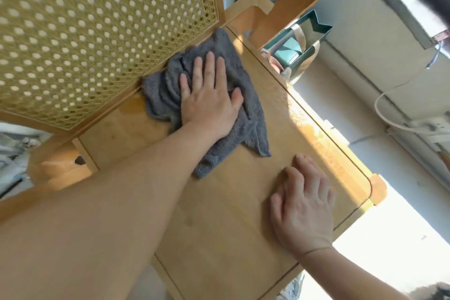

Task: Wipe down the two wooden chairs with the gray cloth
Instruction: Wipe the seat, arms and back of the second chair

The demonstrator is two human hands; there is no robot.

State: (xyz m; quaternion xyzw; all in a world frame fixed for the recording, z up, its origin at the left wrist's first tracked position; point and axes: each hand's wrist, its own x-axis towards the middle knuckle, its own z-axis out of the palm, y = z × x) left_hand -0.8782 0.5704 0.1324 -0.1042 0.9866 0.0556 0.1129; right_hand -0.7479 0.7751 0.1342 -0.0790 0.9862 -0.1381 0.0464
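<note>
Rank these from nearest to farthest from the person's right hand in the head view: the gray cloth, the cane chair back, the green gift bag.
From the right hand, flat on the seat:
1. Gray cloth, just up-left, under the left hand.
2. Green gift bag, beyond the seat's far edge.
3. Cane chair back, far upper left.

Setting: lived-in home room. Evidence: cane-backed wooden chair (102, 39); gift bag (299, 46) on floor, two o'clock; trailing white cable (389, 114), three o'clock.

Both forearms bare; thin band (314, 250) circles right wrist.
</note>
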